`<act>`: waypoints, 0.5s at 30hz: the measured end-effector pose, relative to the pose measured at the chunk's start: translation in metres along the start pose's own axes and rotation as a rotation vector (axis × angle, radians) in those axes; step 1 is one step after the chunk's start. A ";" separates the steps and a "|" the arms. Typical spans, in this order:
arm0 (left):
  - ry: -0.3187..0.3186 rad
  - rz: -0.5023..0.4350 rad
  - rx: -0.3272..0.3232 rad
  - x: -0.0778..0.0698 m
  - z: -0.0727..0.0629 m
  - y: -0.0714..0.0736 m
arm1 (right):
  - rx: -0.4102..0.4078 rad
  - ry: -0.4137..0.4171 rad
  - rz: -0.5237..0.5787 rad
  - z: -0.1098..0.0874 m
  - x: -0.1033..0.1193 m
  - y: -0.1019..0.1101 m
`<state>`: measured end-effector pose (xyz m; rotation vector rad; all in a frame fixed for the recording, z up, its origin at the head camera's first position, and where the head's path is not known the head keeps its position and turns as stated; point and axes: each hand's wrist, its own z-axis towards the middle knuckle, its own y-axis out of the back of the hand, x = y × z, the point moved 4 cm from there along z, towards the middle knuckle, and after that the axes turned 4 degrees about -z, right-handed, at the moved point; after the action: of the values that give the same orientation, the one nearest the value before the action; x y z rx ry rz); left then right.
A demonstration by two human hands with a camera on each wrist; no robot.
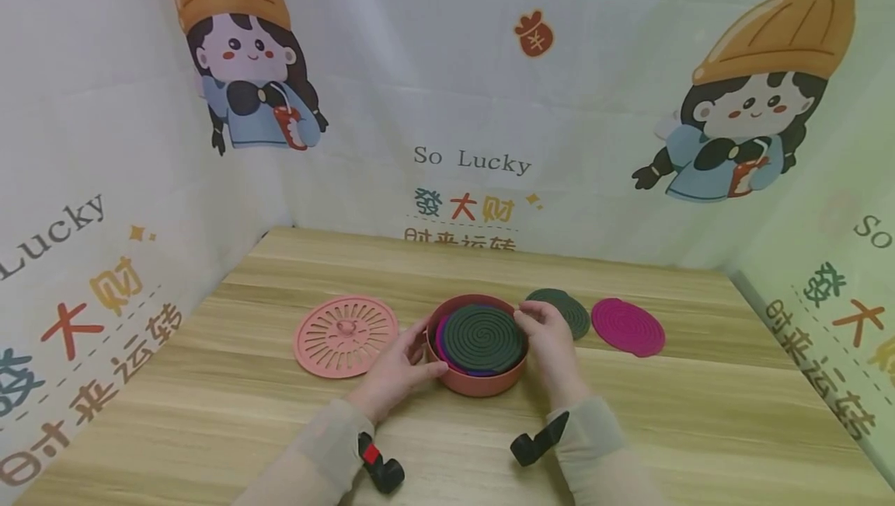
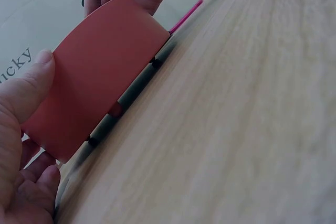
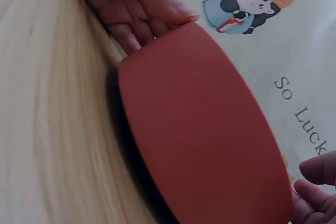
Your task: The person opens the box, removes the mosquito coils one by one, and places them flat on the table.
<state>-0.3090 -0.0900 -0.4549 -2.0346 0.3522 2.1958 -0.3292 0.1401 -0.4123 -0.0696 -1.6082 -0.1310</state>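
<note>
A round red-orange mosquito coil box (image 1: 477, 386) stands on the wooden table in the head view. A dark green mosquito coil (image 1: 482, 339) lies on top inside it, over magenta and blue-purple coils (image 1: 442, 343). My left hand (image 1: 398, 370) grips the box's left side, thumb at the near rim; in the left wrist view, its thumb (image 2: 37, 80) lies along the box wall (image 2: 105, 66). At the right rim is my right hand (image 1: 552, 343), its bent fingertips beside the green coil's edge; I cannot tell whether they pinch rim or coil.
A pink slotted lid (image 1: 318, 362) with a small knob lies left of the box. Behind the right hand lies another dark green coil (image 1: 575, 312), with a magenta coil (image 1: 628, 327) farther right. Printed cloth (image 1: 363, 179) walls the table's back and sides.
</note>
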 end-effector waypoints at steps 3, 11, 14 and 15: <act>-0.002 0.002 0.005 0.001 0.001 0.000 | -0.013 0.016 -0.096 0.000 -0.002 -0.002; 0.002 -0.002 0.005 0.003 0.002 0.000 | 0.012 0.057 -0.217 0.000 -0.008 -0.008; 0.000 -0.009 0.005 0.003 0.002 0.000 | 0.010 0.066 -0.230 -0.001 -0.009 -0.009; 0.000 -0.011 0.004 0.003 0.002 0.000 | 0.009 0.068 -0.231 -0.001 -0.009 -0.010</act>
<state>-0.3112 -0.0897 -0.4580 -2.0297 0.3451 2.1866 -0.3291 0.1307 -0.4212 0.1270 -1.5450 -0.3016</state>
